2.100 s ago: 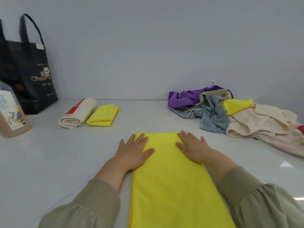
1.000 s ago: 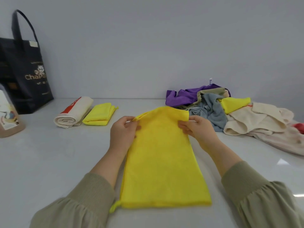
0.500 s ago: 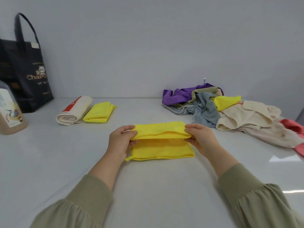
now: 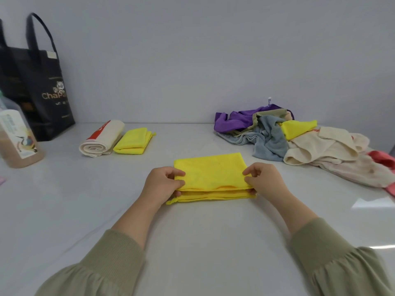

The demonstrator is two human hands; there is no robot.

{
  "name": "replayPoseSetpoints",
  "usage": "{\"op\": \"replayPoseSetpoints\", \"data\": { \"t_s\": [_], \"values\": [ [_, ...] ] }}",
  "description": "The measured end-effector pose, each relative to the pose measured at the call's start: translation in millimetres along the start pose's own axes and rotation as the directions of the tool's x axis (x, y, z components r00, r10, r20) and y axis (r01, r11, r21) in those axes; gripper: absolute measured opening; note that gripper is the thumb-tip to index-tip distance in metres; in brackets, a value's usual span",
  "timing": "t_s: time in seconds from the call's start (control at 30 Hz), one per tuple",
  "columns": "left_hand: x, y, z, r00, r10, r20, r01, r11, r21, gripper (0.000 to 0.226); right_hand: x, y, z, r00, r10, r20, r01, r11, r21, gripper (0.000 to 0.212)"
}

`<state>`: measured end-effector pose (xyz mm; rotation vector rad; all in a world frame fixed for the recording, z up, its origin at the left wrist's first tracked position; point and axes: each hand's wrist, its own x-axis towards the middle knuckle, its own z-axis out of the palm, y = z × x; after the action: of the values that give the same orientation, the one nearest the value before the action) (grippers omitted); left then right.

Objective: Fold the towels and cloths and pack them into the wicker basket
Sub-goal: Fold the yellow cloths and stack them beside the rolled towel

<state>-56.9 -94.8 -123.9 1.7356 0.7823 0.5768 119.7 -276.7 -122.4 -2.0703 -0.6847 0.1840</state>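
1. Towels and cloths lie in three lots on the table [image 4: 203, 242]; no wicker basket is in view.
2. Far left: a bottle [image 4: 18, 137] and a black bag [image 4: 36, 90] stand by the wall. Neither appears to belong to the task.
3. Left of centre: a rolled towel [image 4: 101, 138] and a folded cloth [image 4: 133, 142] lie side by side, touching. Both appear finished and ready for packing.
4. Left hand [image 4: 162, 184]: thumb on top and fingers curled, pinching the left edge of the upper layer of the yellow cloth [image 4: 210, 174].
5. The yellow cloth lies on the table at centre, between the two hands, doubled over on itself. Its top layer stops a little short of the layers beneath.
6. Right hand [image 4: 265, 180]: pinching the right edge of the same upper layer.
7. Right: a loose pile [image 4: 299, 142] of unfolded towels in purple, grey, yellow, cream and pink lies well apart from the hands.
8. Judgement: folding of the yellow cloth is in hand and nearly done. The next move calls for drawing the top edge level with the lower edges, letting go and pressing flat. The pile and all the packing remain to be done.
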Motion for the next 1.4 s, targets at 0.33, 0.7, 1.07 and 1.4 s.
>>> {"op": "replayPoseSetpoints", "data": {
  "t_s": [0.33, 0.7, 1.07, 1.4],
  "values": [
    [-3, -5, 3, 0.882, 0.428, 0.197, -0.44, 0.599, 0.669, 0.018, -13, -11, 5, 0.927, -0.338, 0.162, 0.361, 0.686, -0.631, 0.021],
    [-9, -5, 10, 0.835, 0.472, 0.284, -0.546, 0.644, 0.535, 0.011, -20, -17, 14, 0.911, -0.304, 0.28, 0.393, 0.848, -0.357, 0.014],
    [-9, -8, 16, 0.819, 0.487, 0.304, -0.57, 0.626, 0.531, 0.01, -21, -16, 14, 0.902, -0.347, 0.257, 0.407, 0.882, -0.237, 0.033],
    [-8, -6, 15, 0.815, 0.45, 0.366, -0.58, 0.615, 0.534, 0.005, -20, -18, 10, 0.879, -0.299, 0.371, 0.447, 0.787, -0.425, 0.032]
  ]
}}
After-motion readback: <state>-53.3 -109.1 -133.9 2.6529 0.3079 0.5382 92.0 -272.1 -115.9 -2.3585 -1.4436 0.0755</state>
